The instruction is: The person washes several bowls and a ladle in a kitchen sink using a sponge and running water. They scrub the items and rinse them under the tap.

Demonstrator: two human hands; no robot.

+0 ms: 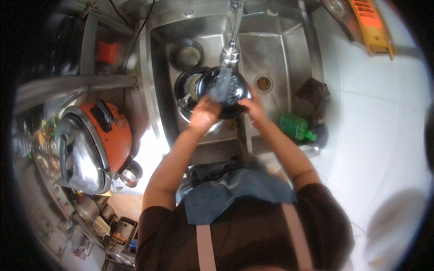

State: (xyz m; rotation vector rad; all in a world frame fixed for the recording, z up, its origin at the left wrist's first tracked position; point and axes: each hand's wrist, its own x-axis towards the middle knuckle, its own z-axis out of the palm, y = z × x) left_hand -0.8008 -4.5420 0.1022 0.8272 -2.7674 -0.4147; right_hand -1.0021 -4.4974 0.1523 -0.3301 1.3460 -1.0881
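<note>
Over the left basin of a steel double sink, a glossy black bowl (234,91) is held beneath the faucet's spray head (230,56), and water runs onto its dark surface. My right hand (254,107) grips the bowl's right edge, thumb on the near face. At the lower left of the bowl is my left hand (205,115), its fingertips partly hidden by water and blur. Beneath and left of the hands sit more black dishes (181,83) with a metal spoon (184,101). Another round black dish (187,55) rests at the basin's back left.
The right basin (268,54) has a drain (263,83), a green plastic bottle (295,128) and a dark crumpled item (313,93). Left of the sink stands an orange lidded pot (117,135) beside a small metal ladle (129,178). An orange-yellow grater (371,30) lies upper right.
</note>
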